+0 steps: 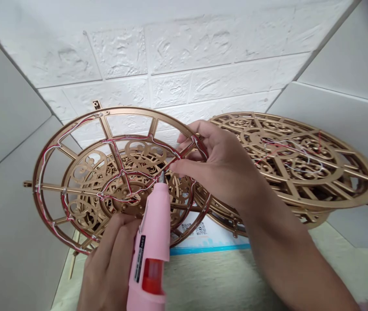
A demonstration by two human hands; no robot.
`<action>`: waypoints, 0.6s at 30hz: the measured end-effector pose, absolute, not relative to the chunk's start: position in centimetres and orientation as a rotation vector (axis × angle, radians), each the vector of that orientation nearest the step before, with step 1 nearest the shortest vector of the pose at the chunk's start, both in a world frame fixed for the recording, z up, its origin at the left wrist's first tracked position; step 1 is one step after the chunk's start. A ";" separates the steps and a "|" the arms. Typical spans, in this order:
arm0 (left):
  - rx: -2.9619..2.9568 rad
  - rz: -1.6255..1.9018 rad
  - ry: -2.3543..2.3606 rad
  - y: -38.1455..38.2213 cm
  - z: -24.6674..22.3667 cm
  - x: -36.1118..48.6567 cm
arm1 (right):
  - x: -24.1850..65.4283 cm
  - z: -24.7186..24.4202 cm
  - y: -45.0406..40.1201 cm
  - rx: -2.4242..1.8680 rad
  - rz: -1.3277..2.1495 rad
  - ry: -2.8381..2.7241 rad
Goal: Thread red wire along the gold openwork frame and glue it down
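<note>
White brick pattern covers the wall (187, 52) behind the wheel (84, 192), and a stack of gold wheels (287, 172) lies to the wheel's right. Your left hand (109, 259) is curled round the glue gun (154, 229) in front of the wheel, nozzle (161, 177) near its middle, while your right hand (221, 160) grips the wheel's right side, thumb in front and fingers partly hidden behind, beside its red and white wires (128, 137).

The single view looks forward and down from the person's head, so near that the pink glue gun (155, 235) looms large below; beyond the far edge of the tabletop (209, 280), the brick-patterned wall (187, 56) faces the lens.
</note>
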State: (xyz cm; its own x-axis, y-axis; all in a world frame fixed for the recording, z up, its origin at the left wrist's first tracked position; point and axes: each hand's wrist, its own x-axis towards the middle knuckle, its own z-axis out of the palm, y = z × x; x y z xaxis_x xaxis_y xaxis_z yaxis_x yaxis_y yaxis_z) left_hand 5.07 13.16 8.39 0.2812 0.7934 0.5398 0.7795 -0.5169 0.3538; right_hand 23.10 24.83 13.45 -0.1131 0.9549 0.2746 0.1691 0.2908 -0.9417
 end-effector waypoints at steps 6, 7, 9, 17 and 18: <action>2.401 1.131 1.713 12.7 8.2 5.6 | 23.0 13.6 24.6 -1.077 0.978 -1.516; 2.412 1.146 1.709 12.7 8.2 5.7 | 23.0 13.6 24.6 -1.078 0.979 -1.513; 2.475 1.173 1.678 12.8 8.0 5.7 | 23.0 13.7 24.6 -1.077 0.982 -1.510; 2.589 1.249 1.756 12.9 7.1 5.5 | 23.0 13.5 24.7 -1.065 0.950 -1.528; 2.546 1.259 1.787 12.8 7.2 5.7 | 23.0 13.5 24.7 -1.067 0.953 -1.527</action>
State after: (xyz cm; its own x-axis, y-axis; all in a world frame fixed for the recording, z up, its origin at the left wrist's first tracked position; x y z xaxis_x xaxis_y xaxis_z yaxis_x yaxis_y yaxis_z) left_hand 5.70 12.85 7.17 0.1608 0.7191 0.6760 0.8784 -0.4166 0.2341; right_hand 22.97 24.69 13.55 -0.1086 0.9523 0.2850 0.1625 0.2999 -0.9400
